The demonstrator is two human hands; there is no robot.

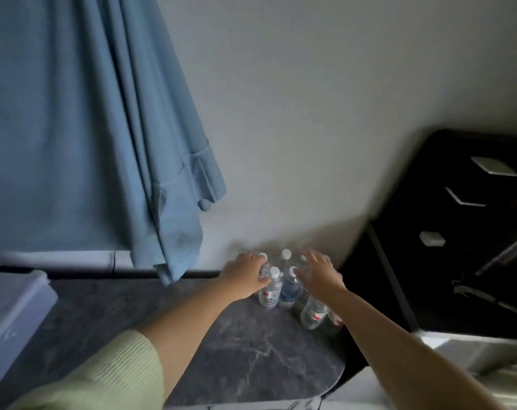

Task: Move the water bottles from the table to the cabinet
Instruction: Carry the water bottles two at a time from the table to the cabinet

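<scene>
- Several water bottles (286, 287) with white caps stand packed together at the far right end of the dark marbled surface (245, 350), close to the pale wall (310, 113).
- Near that cluster on the right, two more clear bottles (314, 313) with red-marked labels stand at the surface's right edge, partly hidden under the right forearm.
- Blue curtain fabric (88, 128) hangs at far left, its lower hem dropping down to the surface just left of the bottles.
- Pale grey plastic box (11, 318) sits on the left end of the surface, well apart from the bottles.
- Black unit (464, 232) with pale rectangular pieces on its front stands to the right of the surface, just beside the bottle group.
- Left hand (246, 275), arm in a light green ribbed sleeve (103, 377), has its grip curled around the far left bottle (263, 266) of the cluster, fingers on its upper part below the cap.
- Right hand (320, 275) has its grip open, fingers spread over the tops of the right-side bottles; whether it touches one cannot be told.
</scene>
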